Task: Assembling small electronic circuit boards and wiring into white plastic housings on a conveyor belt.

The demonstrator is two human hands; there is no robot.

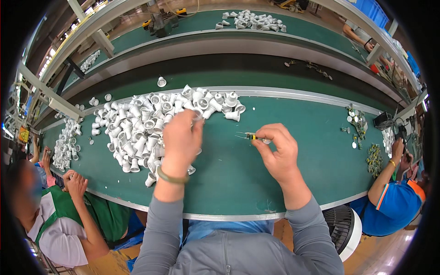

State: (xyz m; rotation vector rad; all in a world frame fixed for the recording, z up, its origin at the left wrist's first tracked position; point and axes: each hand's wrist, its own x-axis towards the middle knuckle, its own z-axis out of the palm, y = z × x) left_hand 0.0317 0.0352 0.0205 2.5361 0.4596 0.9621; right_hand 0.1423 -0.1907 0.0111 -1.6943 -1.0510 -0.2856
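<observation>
My left hand (179,140), a little blurred, is over the right side of a heap of white plastic cups (133,121) shaped like bulb housings. Its fingers close on one white bulb housing (198,113), whose rim shows at the fingertips. To the right, over the green table, my right hand (280,149) pinches a small circuit board (250,136) between thumb and fingers. The board has yellow and black parts, and thin wire leads stick out from it to the left. A pale round piece shows partly under the fingers.
Clusters of wired boards (357,121) and a pile of small components (374,160) lie at the right. Co-workers sit on both sides, one in a green vest (59,211). A metal rail (284,93) runs behind the heap. A fan (341,229) stands below the table edge.
</observation>
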